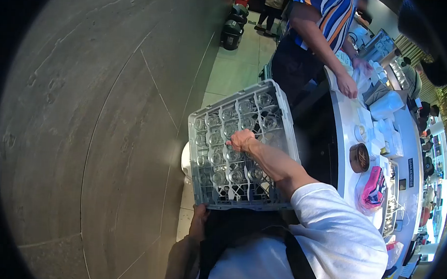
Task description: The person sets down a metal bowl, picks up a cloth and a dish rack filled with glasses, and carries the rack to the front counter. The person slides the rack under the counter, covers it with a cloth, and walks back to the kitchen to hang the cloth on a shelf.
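A grey plastic glass rack is in front of my body, divided into compartments. Several clear drinking glasses stand in it, while some compartments near its right side hold none. My left hand grips the rack at its near left corner, its fingers partly hidden by the rim. Over the middle of the rack, my right hand is closed with fingers curled down among the glasses. What those fingers hold, a glass or a divider, is hidden beneath the hand.
A grey stone-look wall rises close on the left. To the right runs a white counter with a round brown container, a pink package and white boxes. Another person in a striped shirt works at its far end.
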`<state>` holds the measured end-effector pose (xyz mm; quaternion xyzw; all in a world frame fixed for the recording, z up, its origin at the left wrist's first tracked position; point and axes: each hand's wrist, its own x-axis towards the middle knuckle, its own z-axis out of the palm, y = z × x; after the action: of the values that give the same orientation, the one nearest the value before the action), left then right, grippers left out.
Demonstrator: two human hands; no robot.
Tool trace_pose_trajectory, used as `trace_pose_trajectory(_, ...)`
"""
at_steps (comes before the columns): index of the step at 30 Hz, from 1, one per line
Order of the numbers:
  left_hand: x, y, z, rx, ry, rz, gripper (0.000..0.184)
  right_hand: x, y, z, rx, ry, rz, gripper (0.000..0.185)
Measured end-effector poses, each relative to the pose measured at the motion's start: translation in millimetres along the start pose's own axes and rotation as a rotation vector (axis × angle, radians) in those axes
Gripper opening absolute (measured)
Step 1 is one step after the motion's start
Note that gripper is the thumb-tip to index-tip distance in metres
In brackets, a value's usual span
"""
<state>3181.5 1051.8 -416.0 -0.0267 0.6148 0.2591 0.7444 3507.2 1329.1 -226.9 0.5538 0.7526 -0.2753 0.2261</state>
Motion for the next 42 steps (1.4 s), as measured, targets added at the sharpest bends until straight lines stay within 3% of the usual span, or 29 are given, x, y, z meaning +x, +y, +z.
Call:
trace_pose_trajectory(3,-5.6,24.0,33.9,0.133,0.213,0.056,0.053,28.1,0.5,-13.6,0.032,-0.029,0.047,0.049)
trace_pose_trajectory(5,0.5,41.5,41.7,0.144,0.315,0.109,0.028,59.2,5.5,-15.8,-0.025,-0.015,0.023,0.049)
trace_pose_trajectory(12,44.6,111.2,86.2,0.077,0.144,0.122,0.028,150.7,36.8,-61.3,-0.072,-0.061,0.029,0.039)
trace_pose_trajectory(15,77.7,133.5,106.0,0.12,0.295,0.103,0.023,180.2,52.0,-79.6,-0.105,-0.079,0.002,0.038)
trace_pose_trajectory(17,102.5,158.1,106.4,0.058,0.09,0.022,0.02,219.3,67.1,-81.5,-0.13,-0.027,-0.041,0.045)
trace_pose_trajectory(18,108.6,166.4,111.5,0.18,0.168,0.073,0.018,238.4,68.0,-79.9,-0.122,-0.019,0.0,0.045)
trace_pose_trajectory(19,119.0,185.1,130.9,0.104,0.286,-0.009,0.017,261.8,78.7,-77.2,-0.131,-0.031,0.011,0.045)
trace_pose_trajectory(21,149.0,194.7,131.0,0.035,0.381,0.069,0.011,297.1,83.6,-77.6,-0.111,-0.04,0.016,0.045)
trace_pose_trajectory(28,218.5,221.2,131.1,-0.037,0.296,0.089,0.023,358.4,106.6,-109.6,-0.219,-0.17,-0.072,0.038)
trace_pose_trajectory(31,225.9,239.3,141.0,-0.014,0.24,0.056,0.025,371.1,112.4,-116.0,-0.231,-0.114,-0.03,0.036)
trace_pose_trajectory(36,235.4,247.5,150.4,-0.013,0.333,0.059,0.018,383.8,122.7,-121.0,-0.234,-0.158,-0.109,0.034)
trace_pose_trajectory(42,233.1,259.0,155.4,0.024,0.335,0.077,0.022,415.3,126.5,-95.8,-0.196,-0.157,0.02,0.033)
